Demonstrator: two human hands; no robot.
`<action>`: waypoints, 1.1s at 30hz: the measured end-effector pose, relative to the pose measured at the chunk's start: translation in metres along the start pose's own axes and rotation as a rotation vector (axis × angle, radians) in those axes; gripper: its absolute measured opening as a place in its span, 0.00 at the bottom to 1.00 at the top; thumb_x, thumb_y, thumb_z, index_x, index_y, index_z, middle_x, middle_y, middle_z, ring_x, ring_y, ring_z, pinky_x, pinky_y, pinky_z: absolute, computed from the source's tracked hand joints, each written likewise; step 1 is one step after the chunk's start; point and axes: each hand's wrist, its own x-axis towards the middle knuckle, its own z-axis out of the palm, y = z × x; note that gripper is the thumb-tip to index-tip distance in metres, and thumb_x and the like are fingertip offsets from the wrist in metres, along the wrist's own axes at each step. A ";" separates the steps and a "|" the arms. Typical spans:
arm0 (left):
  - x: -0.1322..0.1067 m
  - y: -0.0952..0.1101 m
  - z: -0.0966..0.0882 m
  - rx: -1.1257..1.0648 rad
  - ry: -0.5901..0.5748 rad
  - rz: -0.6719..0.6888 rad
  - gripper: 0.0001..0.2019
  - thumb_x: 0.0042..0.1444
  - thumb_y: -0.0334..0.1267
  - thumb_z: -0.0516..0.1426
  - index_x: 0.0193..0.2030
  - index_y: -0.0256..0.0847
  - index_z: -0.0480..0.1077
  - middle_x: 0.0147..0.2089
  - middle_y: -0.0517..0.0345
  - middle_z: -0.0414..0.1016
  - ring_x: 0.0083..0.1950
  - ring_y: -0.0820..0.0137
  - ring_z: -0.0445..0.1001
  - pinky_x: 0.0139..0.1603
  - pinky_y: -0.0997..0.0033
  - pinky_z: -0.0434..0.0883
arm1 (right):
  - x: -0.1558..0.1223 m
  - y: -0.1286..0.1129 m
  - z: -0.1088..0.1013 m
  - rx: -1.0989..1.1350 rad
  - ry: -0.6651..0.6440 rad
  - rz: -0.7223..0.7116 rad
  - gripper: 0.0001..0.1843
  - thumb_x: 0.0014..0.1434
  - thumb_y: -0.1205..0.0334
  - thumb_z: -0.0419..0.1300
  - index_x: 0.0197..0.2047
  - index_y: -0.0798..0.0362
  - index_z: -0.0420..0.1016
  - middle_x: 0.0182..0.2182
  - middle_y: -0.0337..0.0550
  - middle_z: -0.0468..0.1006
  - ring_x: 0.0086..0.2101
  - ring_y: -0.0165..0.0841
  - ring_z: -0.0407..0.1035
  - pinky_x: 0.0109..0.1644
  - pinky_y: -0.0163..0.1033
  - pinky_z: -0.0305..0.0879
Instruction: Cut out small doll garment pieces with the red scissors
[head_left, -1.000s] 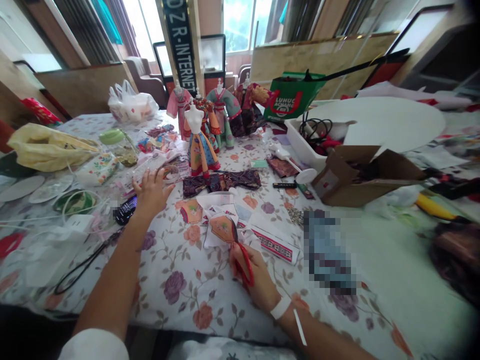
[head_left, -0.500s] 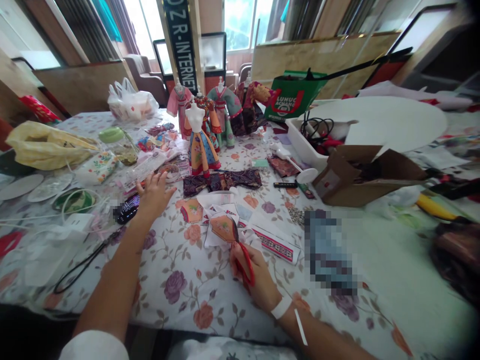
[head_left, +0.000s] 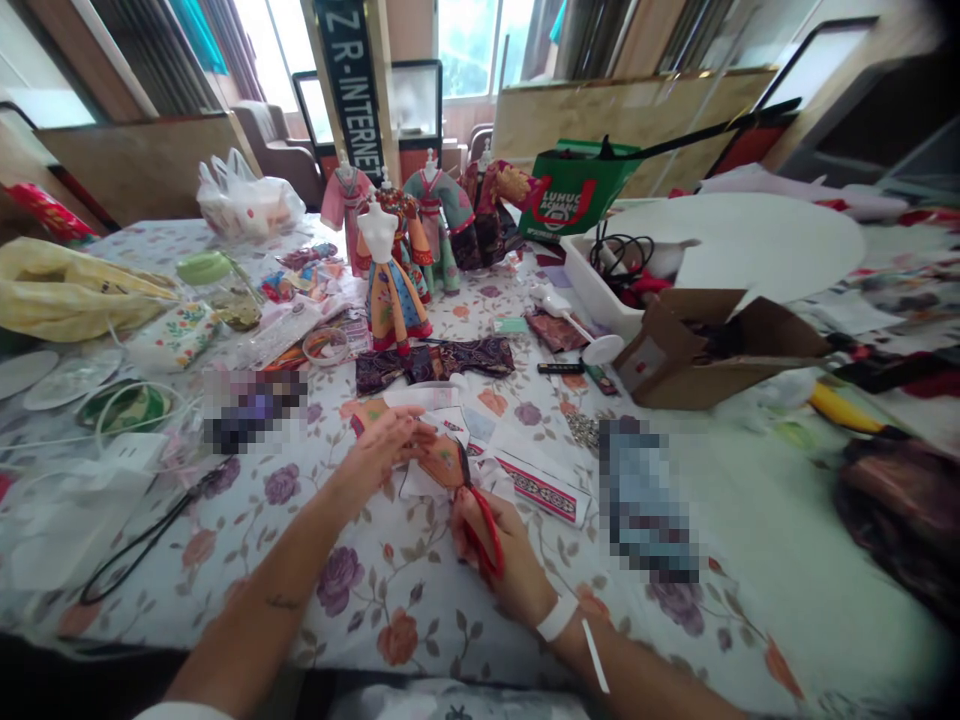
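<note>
"What's the right hand (head_left: 499, 560) doing?"

"It's gripping red-handled scissors (head_left: 484, 530), with an orange fabric piece (head_left: 444, 465) lying between the hands."

"And the left hand (head_left: 379, 455)?"

"It's resting open, seemingly touching that piece, though the view isn't certain."

Daylight pours through tall windows (head_left: 480, 50) at the far end of the room, with long dark curtains (head_left: 187, 40) drawn to one side. A padded armchair (head_left: 271, 168) sits below them, beside a black lettered banner (head_left: 349, 85), and low wood-panelled partitions (head_left: 630, 115) run along both sides.
</note>
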 end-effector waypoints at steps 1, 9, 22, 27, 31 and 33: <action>-0.002 -0.001 0.003 -0.071 -0.052 -0.041 0.19 0.58 0.49 0.55 0.52 0.40 0.66 0.47 0.48 0.74 0.49 0.62 0.73 0.50 0.64 0.68 | -0.001 -0.001 0.000 -0.003 -0.010 -0.003 0.28 0.59 0.39 0.52 0.20 0.54 0.63 0.14 0.34 0.62 0.14 0.23 0.52 0.17 0.31 0.44; -0.006 -0.010 -0.008 -0.001 -0.165 -0.152 0.17 0.54 0.47 0.60 0.46 0.37 0.73 0.35 0.54 0.75 0.35 0.70 0.72 0.38 0.72 0.66 | -0.006 -0.015 -0.005 -0.057 -0.134 -0.041 0.30 0.56 0.35 0.52 0.20 0.53 0.63 0.15 0.35 0.63 0.15 0.24 0.53 0.19 0.32 0.46; -0.008 0.000 -0.013 0.222 -0.152 -0.029 0.09 0.45 0.39 0.65 0.28 0.37 0.73 0.29 0.58 0.69 0.30 0.72 0.65 0.30 0.74 0.60 | -0.006 -0.021 -0.004 -0.052 -0.101 -0.002 0.28 0.55 0.36 0.54 0.21 0.52 0.63 0.14 0.34 0.63 0.14 0.24 0.53 0.15 0.31 0.45; -0.013 0.002 -0.012 0.032 -0.113 -0.065 0.10 0.50 0.39 0.63 0.29 0.38 0.66 0.29 0.63 0.64 0.31 0.75 0.62 0.33 0.77 0.60 | -0.007 -0.021 -0.003 -0.064 -0.077 -0.006 0.28 0.56 0.36 0.53 0.20 0.53 0.63 0.14 0.33 0.61 0.13 0.23 0.51 0.14 0.31 0.45; -0.018 0.000 -0.015 -0.005 -0.260 -0.230 0.12 0.49 0.41 0.63 0.28 0.38 0.64 0.27 0.63 0.62 0.28 0.75 0.59 0.29 0.76 0.57 | -0.007 -0.022 -0.002 -0.077 -0.069 -0.002 0.28 0.56 0.36 0.53 0.20 0.53 0.63 0.13 0.32 0.60 0.13 0.23 0.50 0.15 0.31 0.43; -0.019 -0.002 -0.015 -0.045 -0.336 -0.278 0.14 0.46 0.41 0.65 0.28 0.38 0.64 0.27 0.62 0.62 0.28 0.75 0.59 0.28 0.76 0.56 | -0.007 -0.020 -0.002 -0.073 -0.074 -0.019 0.28 0.57 0.37 0.53 0.20 0.53 0.63 0.13 0.33 0.61 0.13 0.23 0.51 0.16 0.32 0.44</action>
